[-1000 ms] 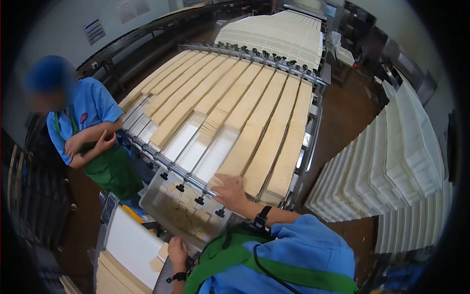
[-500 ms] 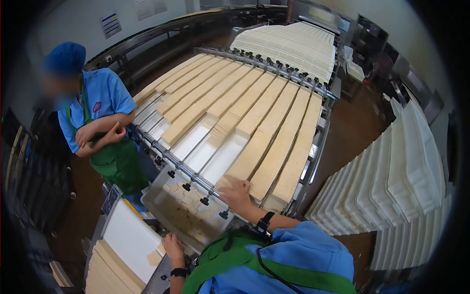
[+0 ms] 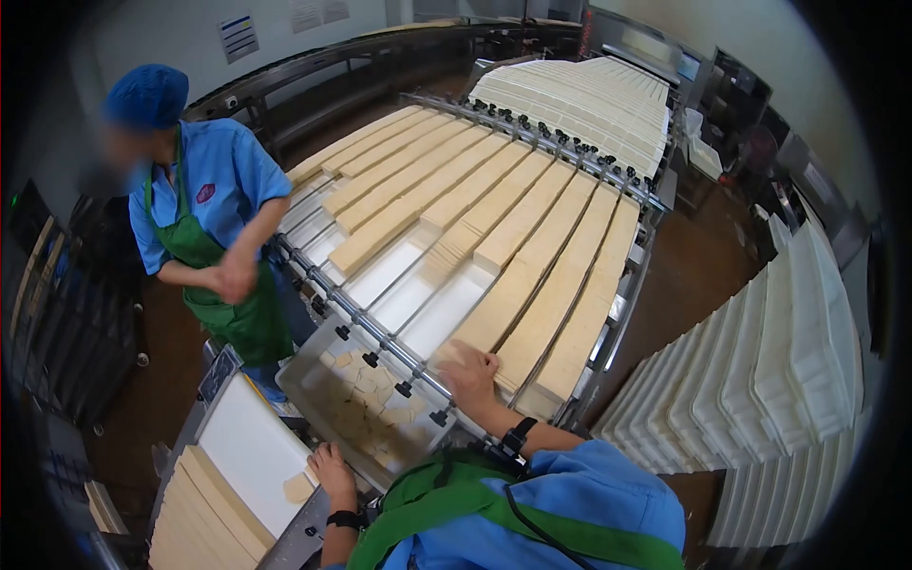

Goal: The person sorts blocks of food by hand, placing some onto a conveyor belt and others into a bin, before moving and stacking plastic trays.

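My right hand [image 3: 468,376] is at the near end of a long row of pale dough sheets [image 3: 494,309] on the slatted conveyor. Its fingers are bent around the end of that row, and the fingertips are slightly blurred. Lower down, my left hand [image 3: 332,472] rests on the metal edge of a second, white belt [image 3: 249,454], fingers extended and not wrapped around anything. Close by its fingertips lie a few loose square sheets [image 3: 298,488]. Between the two belts stands a bin [image 3: 309,385] holding many scattered sheet pieces.
A metal bar [image 3: 366,323] with black knobs crosses the conveyor's near end. Stacked rows [image 3: 204,513] lie on the lower belt. Nested white trays [image 3: 722,361] stand at the right. A co-worker [image 3: 214,209] in a green apron stands at the left.
The view has shifted slightly. The co-worker's arms, folded before, have come down with the hands together in front of the apron. My hands stay at about the same places.
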The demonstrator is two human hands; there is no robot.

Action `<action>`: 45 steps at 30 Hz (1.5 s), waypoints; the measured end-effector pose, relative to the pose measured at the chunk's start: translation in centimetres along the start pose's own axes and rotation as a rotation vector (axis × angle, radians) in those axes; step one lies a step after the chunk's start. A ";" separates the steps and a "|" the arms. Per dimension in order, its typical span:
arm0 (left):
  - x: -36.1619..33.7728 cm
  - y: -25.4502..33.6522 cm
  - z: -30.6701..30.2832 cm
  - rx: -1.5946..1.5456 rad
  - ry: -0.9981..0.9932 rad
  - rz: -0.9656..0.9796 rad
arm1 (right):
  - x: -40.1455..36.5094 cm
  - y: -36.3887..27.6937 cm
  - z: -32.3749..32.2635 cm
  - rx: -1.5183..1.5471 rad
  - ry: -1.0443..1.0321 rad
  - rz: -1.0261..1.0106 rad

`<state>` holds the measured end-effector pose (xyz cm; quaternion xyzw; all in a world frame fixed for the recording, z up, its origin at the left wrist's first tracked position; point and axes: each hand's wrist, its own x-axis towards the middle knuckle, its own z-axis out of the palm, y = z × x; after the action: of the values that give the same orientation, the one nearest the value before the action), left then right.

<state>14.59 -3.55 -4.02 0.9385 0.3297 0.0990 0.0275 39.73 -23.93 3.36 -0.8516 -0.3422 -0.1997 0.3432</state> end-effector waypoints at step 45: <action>0.9 -0.2 0.5 -0.380 0.304 0.039 | 0.8 1.2 1.0 -0.160 -0.133 -0.119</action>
<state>15.28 -2.82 -4.43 0.8969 0.2875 0.2999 0.1515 41.24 -23.46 2.60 -0.8658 -0.3972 -0.1896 0.2382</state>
